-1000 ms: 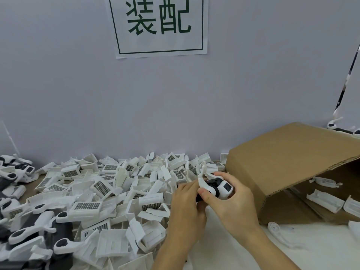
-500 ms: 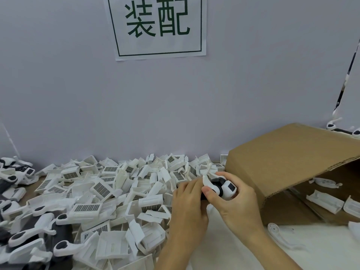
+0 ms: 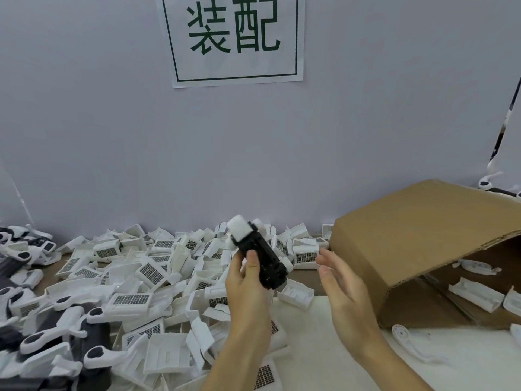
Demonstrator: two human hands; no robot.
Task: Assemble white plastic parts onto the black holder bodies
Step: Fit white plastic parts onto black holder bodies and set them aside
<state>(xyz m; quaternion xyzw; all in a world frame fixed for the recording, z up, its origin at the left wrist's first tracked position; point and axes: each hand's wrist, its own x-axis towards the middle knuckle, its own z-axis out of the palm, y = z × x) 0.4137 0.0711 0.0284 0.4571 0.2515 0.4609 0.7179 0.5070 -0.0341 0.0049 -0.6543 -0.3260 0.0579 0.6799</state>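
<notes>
Head view shows the black holder with a white part on its top end, held tilted above the pile of white parts on the table. The left hand grips the holder's lower half, thumb curled over its face. The right hand hangs just beside it, fingers relaxed and holding nothing, near the cardboard box lying on its side.

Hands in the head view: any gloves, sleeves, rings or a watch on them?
None that show. The left hand and right hand are bare, with no gloves or rings visible. Both forearms are bare down to the frame's bottom edge, with no sleeve, watch or band in view.
</notes>
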